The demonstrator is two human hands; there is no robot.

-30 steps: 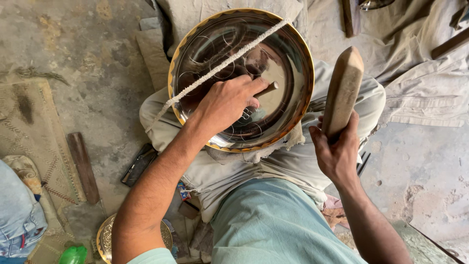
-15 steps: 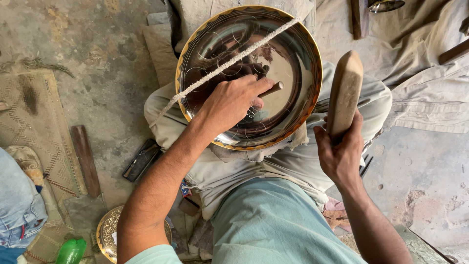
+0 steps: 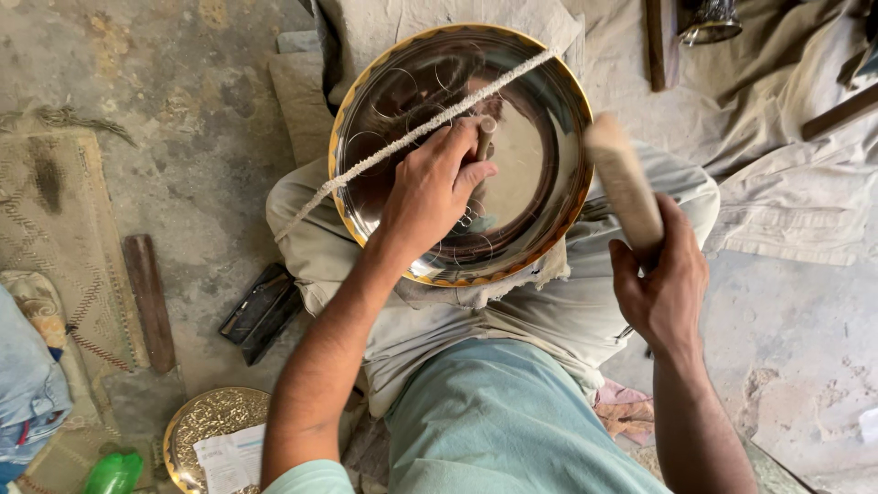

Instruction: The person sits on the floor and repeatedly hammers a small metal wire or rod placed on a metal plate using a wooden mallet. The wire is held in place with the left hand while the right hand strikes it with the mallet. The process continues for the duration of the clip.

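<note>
On the seated person's lap rests a shiny round metal plate [image 3: 540,174] with a brass rim. The left hand [image 3: 430,187] pinches a small punch [image 3: 484,137] upright against it. The right hand [image 3: 663,284], fingers wrapped tight, grips a blurred wooden mallet [image 3: 624,178] just beside the rim. A twisted cord [image 3: 412,135] crosses the plate.

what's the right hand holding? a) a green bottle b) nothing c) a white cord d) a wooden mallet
d: the right hand grips the handle of a wooden mallet, raised beside the round metal plate, while the left hand holds a small punch tool against the plate.
</note>
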